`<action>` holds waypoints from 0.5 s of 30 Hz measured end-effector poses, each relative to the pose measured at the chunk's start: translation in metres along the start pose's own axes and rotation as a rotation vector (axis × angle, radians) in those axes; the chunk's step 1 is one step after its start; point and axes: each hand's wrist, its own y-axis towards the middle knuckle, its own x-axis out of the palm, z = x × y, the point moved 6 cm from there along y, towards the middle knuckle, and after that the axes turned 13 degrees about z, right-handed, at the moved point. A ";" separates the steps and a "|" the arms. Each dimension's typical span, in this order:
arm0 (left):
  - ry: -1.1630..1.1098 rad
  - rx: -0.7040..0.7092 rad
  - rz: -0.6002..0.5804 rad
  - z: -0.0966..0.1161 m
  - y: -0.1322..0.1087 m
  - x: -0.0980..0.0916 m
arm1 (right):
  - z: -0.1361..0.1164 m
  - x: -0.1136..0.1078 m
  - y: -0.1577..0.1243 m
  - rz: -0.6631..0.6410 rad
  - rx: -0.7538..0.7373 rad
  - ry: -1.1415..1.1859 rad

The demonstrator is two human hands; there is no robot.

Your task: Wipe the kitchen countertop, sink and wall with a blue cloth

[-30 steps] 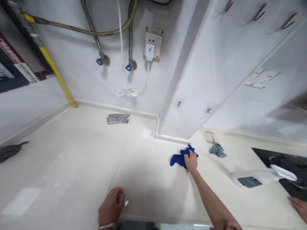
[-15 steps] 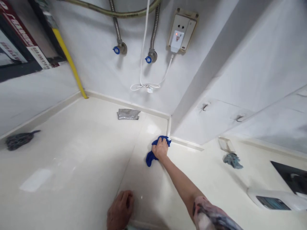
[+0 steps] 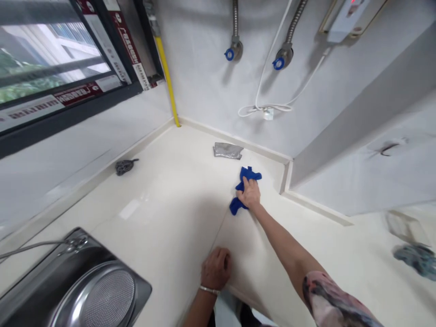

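A crumpled blue cloth [image 3: 250, 173] lies on the cream countertop [image 3: 177, 190], pressed flat under my right hand [image 3: 250, 194], whose fingers grip it. Parts of the cloth stick out beyond my fingertips and below the palm. Close to the front edge of the counter, my left hand [image 3: 215, 267] rests with its fingers curled in; whether anything is inside the curl is hidden. A bracelet circles that wrist. Just beyond the cloth, near the back wall, lies a flat grey packet [image 3: 228, 151].
A steel sink [image 3: 143, 284] with a round strainer sits at lower left. By the left wall is a dark mesh bundle [image 3: 124, 167]. A yellow pipe [image 3: 167, 77], blue-handled valves [image 3: 279, 62] and a white cord [image 3: 262, 91] line the wall. A grey-green rag [image 3: 416, 260] lies at right.
My right hand has slid the blue cloth away from the wall corner, leftward along the counter. The view has turned left, bringing in the sink and window. My left hand stays curled near the edge.
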 end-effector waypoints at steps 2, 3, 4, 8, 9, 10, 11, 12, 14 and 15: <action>-0.015 0.006 0.016 0.002 0.000 0.000 | -0.037 0.002 -0.023 -0.009 -0.073 0.081; -0.031 0.013 0.026 0.003 0.000 0.000 | -0.055 0.003 -0.035 -0.013 -0.112 0.128; -0.054 0.019 0.036 0.004 0.000 0.000 | -0.073 0.003 -0.047 -0.017 -0.152 0.177; -0.158 -0.007 0.013 0.005 -0.001 0.001 | -0.123 0.001 -0.087 -0.059 -0.283 0.301; -0.195 -0.038 -0.014 0.004 -0.002 -0.001 | -0.130 0.000 -0.095 -0.077 -0.303 0.312; -0.240 -0.076 -0.047 0.003 -0.005 -0.003 | -0.134 -0.001 -0.103 -0.092 -0.314 0.319; -0.294 -0.116 -0.084 0.001 -0.009 -0.007 | -0.136 -0.003 -0.110 -0.104 -0.320 0.323; -0.350 -0.146 -0.118 -0.001 -0.015 -0.013 | -0.137 -0.004 -0.117 -0.112 -0.320 0.326; -0.434 -0.191 -0.168 -0.006 -0.030 -0.028 | -0.135 -0.009 -0.134 -0.112 -0.300 0.323; -0.454 -0.207 -0.184 -0.011 -0.039 -0.035 | -0.134 -0.011 -0.143 -0.106 -0.281 0.319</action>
